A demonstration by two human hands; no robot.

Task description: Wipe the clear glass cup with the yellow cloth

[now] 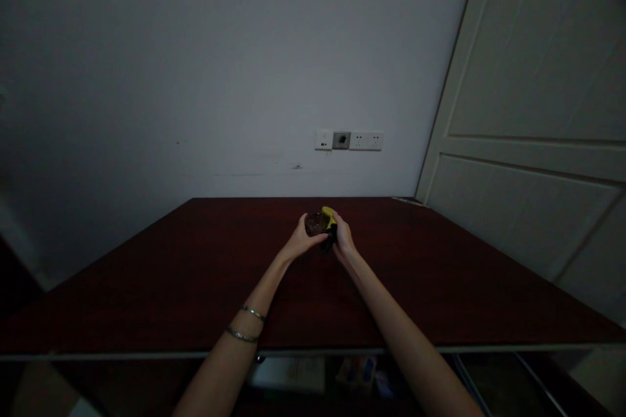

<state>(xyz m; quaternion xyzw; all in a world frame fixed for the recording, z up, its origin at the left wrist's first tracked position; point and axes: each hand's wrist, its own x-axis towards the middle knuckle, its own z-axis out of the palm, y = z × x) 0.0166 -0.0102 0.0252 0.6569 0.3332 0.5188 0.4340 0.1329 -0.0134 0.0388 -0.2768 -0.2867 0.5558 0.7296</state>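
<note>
Over the far middle of the dark red table, both of my hands are close together. My left hand (298,242) is closed around a small, round, see-through brownish thing (316,224) that looks like a glass cup or jar. My right hand (345,234) is closed on a yellow and black object (330,216), held against the right side of the round thing. Its exact kind is too small and dark to tell. My right fingers are partly hidden behind it. Two metal bangles (247,324) circle my left forearm.
The dark red table (161,273) reaches back to a pale wall (220,65). Power sockets (366,141) are set in the wall. A panelled white door (528,117) stands on the right. Below the front edge, a shelf holds a white item (288,373) and small packets (359,370).
</note>
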